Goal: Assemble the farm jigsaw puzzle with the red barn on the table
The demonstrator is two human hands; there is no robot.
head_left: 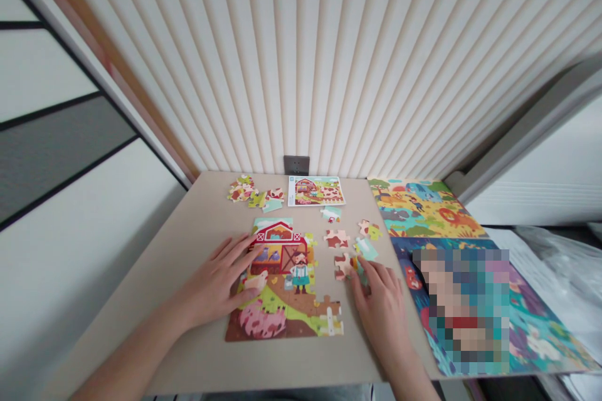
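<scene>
The partly assembled jigsaw puzzle (277, 291) lies flat on the table, showing a red barn, a farmer, a hen and a pink pig; its right edge is uneven with open knobs. My left hand (219, 282) rests on its left side, fingers spread and laid flat. To the right of the puzzle, my right hand (383, 294) has thumb and fingertips around a small jigsaw piece (361, 270), mostly covered by the fingers. A brown-and-white piece (343, 266) lies right beside those fingertips. Above it are another brown-and-white piece (337, 238) and a pale blue piece (365, 249).
A reference picture card (316, 192) lies at the back below a wall socket (296, 165). Loose pieces (242, 188) are heaped at the back left. Two finished pictures, a safari scene (426, 207) and a dark blue one (527, 301), cover the right side; a pixelated patch hides part.
</scene>
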